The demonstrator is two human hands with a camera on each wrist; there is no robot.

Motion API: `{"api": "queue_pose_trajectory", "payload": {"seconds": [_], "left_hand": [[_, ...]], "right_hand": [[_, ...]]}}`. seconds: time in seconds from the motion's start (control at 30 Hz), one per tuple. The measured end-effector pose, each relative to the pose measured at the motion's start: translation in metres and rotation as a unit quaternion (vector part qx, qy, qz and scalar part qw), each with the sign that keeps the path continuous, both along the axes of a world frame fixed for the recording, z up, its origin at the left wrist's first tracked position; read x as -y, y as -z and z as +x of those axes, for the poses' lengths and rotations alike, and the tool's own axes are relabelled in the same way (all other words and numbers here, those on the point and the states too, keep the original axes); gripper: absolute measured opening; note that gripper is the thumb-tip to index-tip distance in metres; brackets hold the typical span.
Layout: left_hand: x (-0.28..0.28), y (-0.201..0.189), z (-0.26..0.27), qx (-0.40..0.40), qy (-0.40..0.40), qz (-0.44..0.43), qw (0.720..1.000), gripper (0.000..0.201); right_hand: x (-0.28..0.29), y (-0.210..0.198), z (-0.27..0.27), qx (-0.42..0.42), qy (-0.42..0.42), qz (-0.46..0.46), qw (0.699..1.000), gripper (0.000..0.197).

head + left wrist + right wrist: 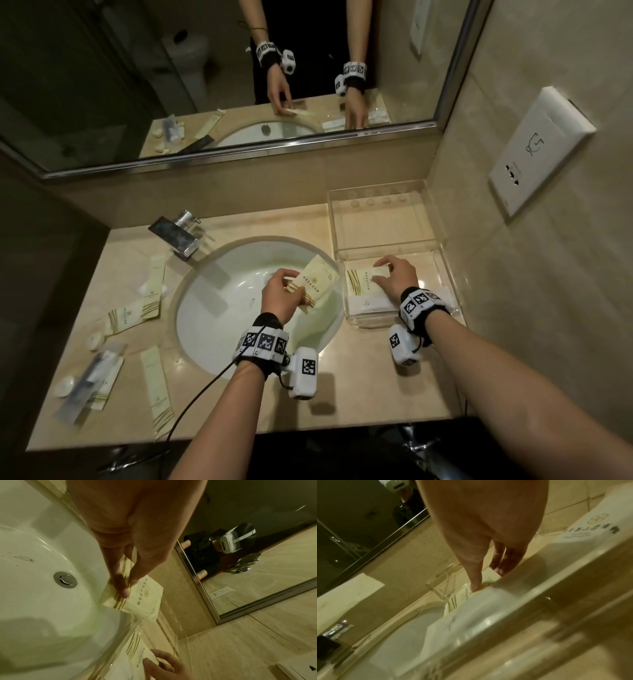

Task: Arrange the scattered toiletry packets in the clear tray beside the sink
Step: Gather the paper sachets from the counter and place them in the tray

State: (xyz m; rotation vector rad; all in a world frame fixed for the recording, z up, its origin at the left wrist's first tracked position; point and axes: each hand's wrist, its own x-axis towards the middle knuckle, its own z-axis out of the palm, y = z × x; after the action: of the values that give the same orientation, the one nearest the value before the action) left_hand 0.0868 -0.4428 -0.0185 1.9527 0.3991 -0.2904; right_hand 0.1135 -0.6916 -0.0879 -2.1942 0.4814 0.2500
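My left hand [291, 284] pinches a pale yellow toiletry packet [318, 281] by its gold-striped end, above the right side of the sink basin [219, 308]. The left wrist view shows the thumb and fingers [124, 593] on that packet [145, 599]. My right hand [378, 272] is inside the clear tray [442, 240], holding a second yellow packet [359, 286] between thumb and fingers. That packet lies on the tray floor at the front. A white packet [370, 303] lies just in front of it in the tray.
Several more packets [133, 313] lie scattered on the counter left of the sink, with a long one [156, 383], a dark-item packet [92, 380] and small round soaps [95, 340]. The faucet [178, 236] stands behind the basin. The tray abuts the right wall.
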Motion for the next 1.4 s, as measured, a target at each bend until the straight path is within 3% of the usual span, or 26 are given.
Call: {"api": "queue_pose_trajectory", "payload": {"seconds": [0.27, 0.43, 0.53, 0.6, 0.63, 0.7, 0.8, 0.9, 1.07, 1.4], "left_hand": [[0.008, 0.004, 0.002, -0.021, -0.002, -0.064, 0.998, 0.029], [0.017, 0.001, 0.006, -0.020, -0.008, -0.083, 0.996, 0.025], [0.027, -0.001, 0.012, -0.016, -0.007, -0.104, 0.994, 0.027], [0.038, -0.003, 0.017, -0.015, 0.000, -0.119, 0.993, 0.030], [0.043, -0.003, 0.020, -0.016, 0.002, -0.125, 0.992, 0.031], [0.053, -0.003, 0.024, -0.018, 0.007, -0.127, 0.992, 0.031], [0.061, 0.002, 0.026, -0.002, 0.025, -0.080, 0.996, 0.031], [0.066, 0.008, 0.024, 0.032, 0.081, 0.004, 0.996, 0.025], [0.070, 0.019, 0.015, 0.040, 0.181, 0.103, 0.977, 0.022], [0.078, 0.033, 0.013, 0.030, 0.307, 0.185, 0.933, 0.037]], "right_hand": [[0.004, 0.014, -0.008, 0.027, 0.008, -0.100, 0.995, 0.047], [0.003, 0.002, -0.009, 0.116, 0.070, -0.059, 0.989, 0.017], [-0.003, -0.027, -0.012, 0.124, 0.091, 0.117, 0.981, 0.022], [-0.007, -0.042, -0.012, 0.058, 0.020, 0.263, 0.963, 0.028], [-0.007, -0.045, -0.012, 0.038, -0.020, 0.282, 0.958, 0.031], [-0.005, -0.045, -0.011, 0.044, -0.045, 0.258, 0.964, 0.035], [0.007, -0.039, -0.008, 0.065, 0.043, 0.188, 0.979, 0.036], [0.022, -0.025, -0.004, 0.019, 0.099, 0.102, 0.990, 0.048], [0.023, -0.014, -0.001, -0.047, 0.078, 0.066, 0.994, 0.056], [0.008, 0.003, -0.003, -0.025, 0.058, 0.008, 0.998, 0.040]]}}
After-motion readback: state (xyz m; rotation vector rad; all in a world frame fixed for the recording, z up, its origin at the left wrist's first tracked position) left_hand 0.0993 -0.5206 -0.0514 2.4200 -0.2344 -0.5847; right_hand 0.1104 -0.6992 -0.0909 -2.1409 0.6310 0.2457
